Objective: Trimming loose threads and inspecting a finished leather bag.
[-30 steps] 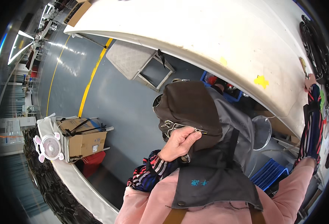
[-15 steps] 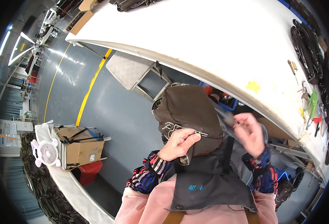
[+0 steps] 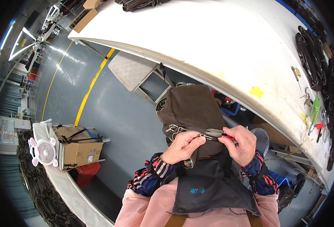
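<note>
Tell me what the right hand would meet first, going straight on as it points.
Leading with its red-handled metal tool, the right hand would probably first meet the silver metal zipper pull by the left hand; depth is unclear.

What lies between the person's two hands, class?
In the head view, the metal jaws of the red-handled tool and a metal zipper pull lie between left hand and right hand, against the brown bag.

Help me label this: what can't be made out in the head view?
Silver-bladed, red-handled tool: head view, grip partly covered by right hand.
Dark brown fabric bag: head view, inside hidden by its walls.
Dark bundle: head view, cut off by top edge.
</note>
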The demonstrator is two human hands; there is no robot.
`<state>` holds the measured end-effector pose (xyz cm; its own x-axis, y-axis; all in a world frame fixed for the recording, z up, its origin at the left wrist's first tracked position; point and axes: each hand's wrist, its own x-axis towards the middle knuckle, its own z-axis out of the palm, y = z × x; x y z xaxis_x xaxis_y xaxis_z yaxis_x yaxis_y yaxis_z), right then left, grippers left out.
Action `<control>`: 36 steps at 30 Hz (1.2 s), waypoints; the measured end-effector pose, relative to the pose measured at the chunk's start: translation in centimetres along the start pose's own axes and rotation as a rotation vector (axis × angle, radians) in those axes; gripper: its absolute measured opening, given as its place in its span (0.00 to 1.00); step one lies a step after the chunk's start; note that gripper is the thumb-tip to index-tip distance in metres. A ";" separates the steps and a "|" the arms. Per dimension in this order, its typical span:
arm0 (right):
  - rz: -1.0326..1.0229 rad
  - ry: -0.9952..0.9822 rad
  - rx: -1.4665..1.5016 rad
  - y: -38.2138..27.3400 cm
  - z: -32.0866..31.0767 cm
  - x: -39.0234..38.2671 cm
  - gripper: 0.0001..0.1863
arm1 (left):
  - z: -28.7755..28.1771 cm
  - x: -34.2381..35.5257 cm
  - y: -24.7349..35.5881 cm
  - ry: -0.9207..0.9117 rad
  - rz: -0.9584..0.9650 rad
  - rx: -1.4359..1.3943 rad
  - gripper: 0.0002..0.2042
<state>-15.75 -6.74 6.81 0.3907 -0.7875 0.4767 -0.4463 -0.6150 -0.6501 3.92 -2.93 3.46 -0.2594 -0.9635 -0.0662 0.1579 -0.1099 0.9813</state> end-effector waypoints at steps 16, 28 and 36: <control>-0.134 0.028 -0.240 -0.1 -0.4 0.0 0.15 | 0.4 0.0 0.3 -0.007 0.003 0.027 0.10; -0.132 0.054 -0.198 0.3 -0.2 -0.3 0.14 | 0.3 -0.1 0.7 -0.022 0.004 0.065 0.10; 0.380 0.236 0.073 1.1 -1.1 -0.3 0.09 | 0.1 -0.2 1.2 0.040 0.015 0.040 0.11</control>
<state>-17.21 -7.28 6.56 0.0119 -0.9496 0.3131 -0.4614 -0.2830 -0.8409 4.08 -2.81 4.72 -0.2188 -0.9740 -0.0581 0.1225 -0.0865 0.9887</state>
